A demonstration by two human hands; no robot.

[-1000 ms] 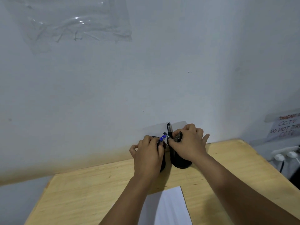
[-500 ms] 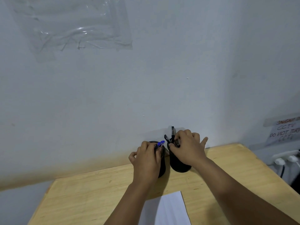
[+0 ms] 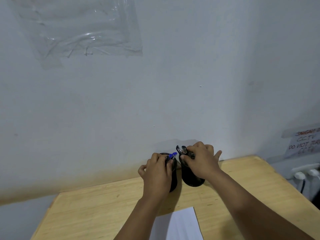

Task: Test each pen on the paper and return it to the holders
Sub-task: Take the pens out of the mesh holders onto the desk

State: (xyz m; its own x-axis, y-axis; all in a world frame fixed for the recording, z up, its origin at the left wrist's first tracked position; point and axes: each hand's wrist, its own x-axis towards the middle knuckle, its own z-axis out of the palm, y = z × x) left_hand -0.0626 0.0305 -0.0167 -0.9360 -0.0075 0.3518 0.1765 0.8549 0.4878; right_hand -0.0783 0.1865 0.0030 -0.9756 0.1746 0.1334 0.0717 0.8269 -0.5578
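Two black mesh pen holders stand against the wall at the back of the wooden table. My left hand covers the left holder and pinches blue-capped pens at its rim. My right hand lies over the right holder, its fingers curled round black-capped pens that stick up from it. A white sheet of paper lies at the table's near edge, partly hidden by my left forearm.
A grey wall rises right behind the holders, with clear plastic taped high on it. At the right are a handwritten paper notice and a power strip with white plugs, beyond the table's right edge.
The view has tilted slightly. Both hands have sunk a little at the holders, and the pens stand lower in them than a second ago.
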